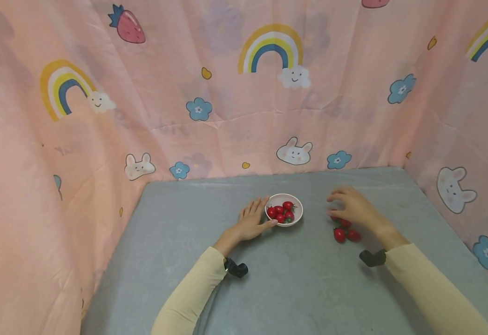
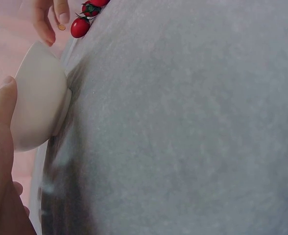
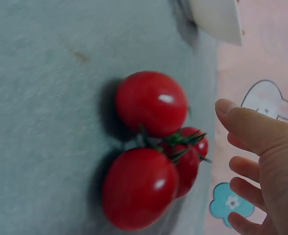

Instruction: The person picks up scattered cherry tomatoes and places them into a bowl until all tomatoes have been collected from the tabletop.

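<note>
Tomatoes (image 1: 283,211) already fill much of the small white bowl (image 1: 297,216) near the middle of the grey table (image 1: 294,288), so the gathering looks partly done. Left hand (image 1: 252,222) lies flat beside the bowl, fingers straight and thumb touching its side. Right hand (image 1: 353,207) hovers with loosely curled fingers over the loose tomatoes (image 1: 344,231), holding none; that small cluster looks still left to move.

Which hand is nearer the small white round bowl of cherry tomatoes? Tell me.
Left. The left hand touches the white bowl; the right hand hovers apart, over loose tomatoes.
</note>
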Demonstrator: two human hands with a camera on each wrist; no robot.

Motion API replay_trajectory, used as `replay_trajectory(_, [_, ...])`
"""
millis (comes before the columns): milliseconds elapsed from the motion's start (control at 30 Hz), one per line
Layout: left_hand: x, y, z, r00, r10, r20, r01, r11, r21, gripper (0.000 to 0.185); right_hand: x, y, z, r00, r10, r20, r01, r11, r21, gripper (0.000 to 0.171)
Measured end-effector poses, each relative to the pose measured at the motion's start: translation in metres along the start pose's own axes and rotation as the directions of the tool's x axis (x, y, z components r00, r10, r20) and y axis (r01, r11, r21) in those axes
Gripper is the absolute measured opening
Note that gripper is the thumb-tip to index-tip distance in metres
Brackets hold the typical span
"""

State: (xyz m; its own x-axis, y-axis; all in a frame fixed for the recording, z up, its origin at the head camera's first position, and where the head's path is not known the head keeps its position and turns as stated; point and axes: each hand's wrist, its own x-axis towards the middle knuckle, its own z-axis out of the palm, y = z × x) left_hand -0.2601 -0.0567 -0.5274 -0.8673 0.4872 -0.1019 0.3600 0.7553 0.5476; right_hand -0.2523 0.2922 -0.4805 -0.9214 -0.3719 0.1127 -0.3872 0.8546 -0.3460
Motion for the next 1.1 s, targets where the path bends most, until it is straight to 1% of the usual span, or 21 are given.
replay_trajectory(100, [0.001,-0.001,0.001,1.0,0.003,-0.002,-0.003,1.0,0.0,0.086,-0.004,0.004,0.002,1.0,0.005,0.008,-0.005,1.0,-0.002,0.039])
replay_trajectory(333, [0.0,0.0,0.001,1.0,0.004,-0.003,-0.005,1.0,-0.005,0.087,-0.012,0.01,0.005,0.997,0.065,0.045,-0.067,0.997,0.025,0.043])
replay_trajectory(467, [0.001,0.0,0.0,1.0,-0.001,0.0,0.001,1.0,-0.01,0.087,-0.014,0.011,0.008,0.994,0.09,0.057,-0.092,0.995,0.025,0.044])
replay_trajectory(700, [-0.001,0.001,-0.001,1.0,0.0,0.003,0.0,1.0,-0.016,0.086,-0.016,0.015,0.011,0.992,0.101,0.075,-0.102,0.995,0.02,0.045])
replay_trajectory(867, [-0.001,0.001,-0.001,1.0,0.001,0.002,-0.001,1.0,-0.015,0.086,-0.017,0.018,0.011,0.988,0.124,0.092,-0.128,0.991,0.037,0.047])
replay_trajectory(1100, [0.0,0.001,0.0,1.0,0.0,-0.001,0.0,1.0,-0.013,0.086,-0.02,0.018,0.011,0.987,0.117,0.107,-0.12,0.992,0.023,0.048])
